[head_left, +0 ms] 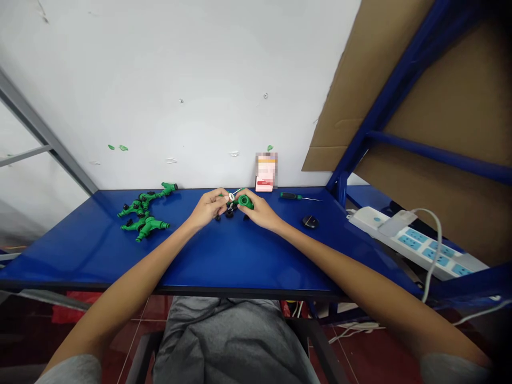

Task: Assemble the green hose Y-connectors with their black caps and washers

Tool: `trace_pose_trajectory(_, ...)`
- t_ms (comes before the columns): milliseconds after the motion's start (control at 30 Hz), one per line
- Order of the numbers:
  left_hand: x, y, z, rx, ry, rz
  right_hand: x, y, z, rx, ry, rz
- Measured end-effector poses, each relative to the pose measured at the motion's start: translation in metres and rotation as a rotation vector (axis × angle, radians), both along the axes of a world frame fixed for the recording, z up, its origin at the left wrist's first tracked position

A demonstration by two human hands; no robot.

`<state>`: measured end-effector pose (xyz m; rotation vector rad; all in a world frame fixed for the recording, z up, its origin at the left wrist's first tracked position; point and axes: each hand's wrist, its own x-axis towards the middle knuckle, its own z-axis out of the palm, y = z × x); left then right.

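Note:
Between the thumb and fingers of my left hand is a small white ring. My right hand is closed around a green hose fitting, its round opening turned toward me. The two hands are close together over the far middle of the blue table. Beneath and between them lie several small black parts, partly covered by the fingers. A thin light-coloured rod shows just behind the hands; I cannot tell whether a hand touches it.
Several green hose splitters lie in a group on the left of the blue table. A screwdriver and a round black object are on the right. A phone-like card leans against the wall. A white power strip sits far right.

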<state>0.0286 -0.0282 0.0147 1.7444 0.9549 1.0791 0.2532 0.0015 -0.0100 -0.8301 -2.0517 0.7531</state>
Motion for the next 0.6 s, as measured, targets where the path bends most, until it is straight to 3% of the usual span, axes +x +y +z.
trace_pose_trajectory(133,-0.008,0.005,-0.001,0.18,0.331,0.122,0.011,0.012,-0.002,0.06,-0.079,-0.114)
trace_pose_trajectory(267,-0.015,0.004,0.002,0.263,0.666,0.102,0.02,0.021,-0.004,0.114,-0.128,-0.177)
trace_pose_trajectory(400,-0.017,0.005,0.001,0.306,0.72,0.085,0.022,0.022,-0.002,0.132,-0.159,-0.198)
trace_pose_trajectory(600,-0.017,0.009,-0.002,0.331,0.688,0.2,0.021,0.022,-0.003,0.124,-0.162,-0.171)
